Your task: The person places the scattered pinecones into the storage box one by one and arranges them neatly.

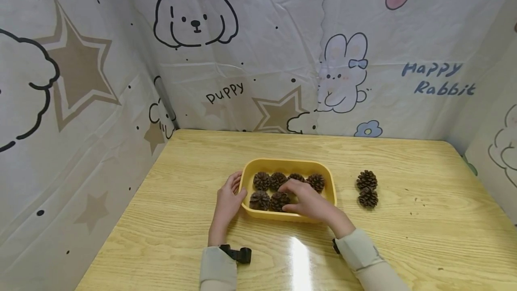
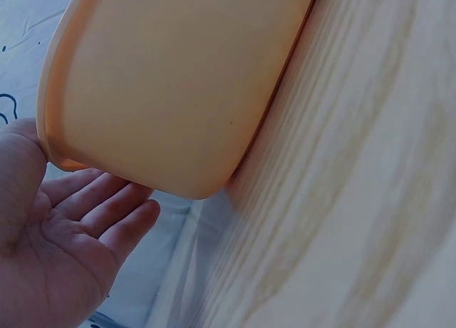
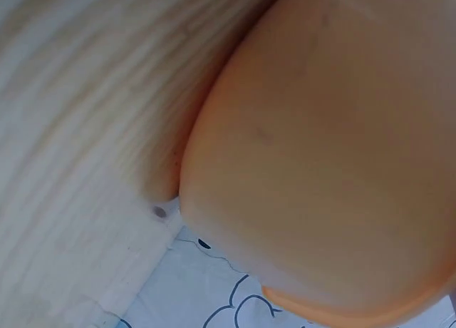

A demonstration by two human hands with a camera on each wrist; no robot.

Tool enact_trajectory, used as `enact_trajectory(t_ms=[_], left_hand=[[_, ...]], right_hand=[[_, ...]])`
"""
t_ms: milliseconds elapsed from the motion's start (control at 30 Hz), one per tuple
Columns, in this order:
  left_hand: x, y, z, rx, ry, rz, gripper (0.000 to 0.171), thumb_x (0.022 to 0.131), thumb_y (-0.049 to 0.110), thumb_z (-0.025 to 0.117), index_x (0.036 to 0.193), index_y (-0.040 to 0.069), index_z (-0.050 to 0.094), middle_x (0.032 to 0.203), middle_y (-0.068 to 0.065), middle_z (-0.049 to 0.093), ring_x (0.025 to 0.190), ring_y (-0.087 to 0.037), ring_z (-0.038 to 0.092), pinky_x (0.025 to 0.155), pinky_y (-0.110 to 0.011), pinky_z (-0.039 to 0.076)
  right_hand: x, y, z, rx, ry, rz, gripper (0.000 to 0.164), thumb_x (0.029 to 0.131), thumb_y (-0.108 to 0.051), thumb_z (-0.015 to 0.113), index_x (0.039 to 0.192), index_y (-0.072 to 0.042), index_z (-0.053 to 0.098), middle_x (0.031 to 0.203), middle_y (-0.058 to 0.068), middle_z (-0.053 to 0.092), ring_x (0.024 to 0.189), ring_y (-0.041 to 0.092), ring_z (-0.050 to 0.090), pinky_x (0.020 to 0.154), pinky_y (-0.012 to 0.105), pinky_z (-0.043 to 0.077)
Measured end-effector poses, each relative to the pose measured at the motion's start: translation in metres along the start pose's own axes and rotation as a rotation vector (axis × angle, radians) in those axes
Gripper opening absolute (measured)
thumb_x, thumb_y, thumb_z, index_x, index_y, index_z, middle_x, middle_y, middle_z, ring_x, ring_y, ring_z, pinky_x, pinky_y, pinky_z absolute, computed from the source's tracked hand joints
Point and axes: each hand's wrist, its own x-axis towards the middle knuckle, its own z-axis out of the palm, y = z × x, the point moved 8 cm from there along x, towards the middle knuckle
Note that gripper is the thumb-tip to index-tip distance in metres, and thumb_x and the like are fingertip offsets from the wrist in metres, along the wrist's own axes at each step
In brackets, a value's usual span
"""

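Observation:
A yellow plastic box [image 1: 292, 215] stands on the table with several brown pine cones [image 1: 261, 181] in it. My left hand [image 1: 229, 197] holds the box's left end, the thumb over the rim and the fingers along the outside. In the left wrist view the palm of the left hand [image 2: 68, 249] faces the box wall [image 2: 171, 93]. My right hand [image 1: 308, 200] reaches over the front rim into the box. Its thumb and fingers pinch a pine cone [image 1: 279, 201] in the front row. The right wrist view shows only the outer box wall [image 3: 320, 164]; the right hand is hidden there.
To the right of the box, two more pine cones [image 1: 367, 180] lie close together on the wood-grain table [image 1: 424, 219]. Printed cloth [image 1: 258, 48] hangs along the back and sides of the table.

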Motion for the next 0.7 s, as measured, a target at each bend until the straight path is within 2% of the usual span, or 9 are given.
enact_trajectory(t_ms=[133,433,700], left_hand=[[0.0005,-0.0004,0.0004,0.002,0.003,0.004,0.050,0.091,-0.001,0.056,0.141,0.004,0.049,0.140,-0.022,0.054,0.133,-0.034,0.052,0.115,-0.042,0.045],[0.0018,-0.0009,0.0003,0.008,0.011,0.007,0.050,0.091,-0.001,0.056,0.140,0.004,0.050,0.140,-0.021,0.055,0.133,-0.033,0.053,0.114,-0.041,0.046],[0.0016,-0.0015,0.0003,-0.012,0.006,0.003,0.049,0.092,0.000,0.056,0.140,0.004,0.050,0.140,-0.022,0.055,0.133,-0.033,0.052,0.115,-0.041,0.045]], right_hand=[[0.0011,-0.0009,0.0010,-0.007,-0.012,-0.017,0.039,0.085,-0.016,0.074,0.121,-0.007,0.061,0.117,0.007,0.064,0.096,0.018,0.061,0.082,0.031,0.059],[0.0026,0.0001,0.0026,-0.012,-0.023,-0.020,0.038,0.085,-0.015,0.074,0.119,-0.006,0.062,0.114,0.007,0.065,0.092,0.016,0.061,0.079,0.028,0.058],[0.0018,0.0008,0.0019,0.003,-0.017,-0.015,0.039,0.085,-0.015,0.074,0.121,-0.005,0.061,0.115,0.007,0.064,0.091,0.017,0.060,0.078,0.030,0.058]])
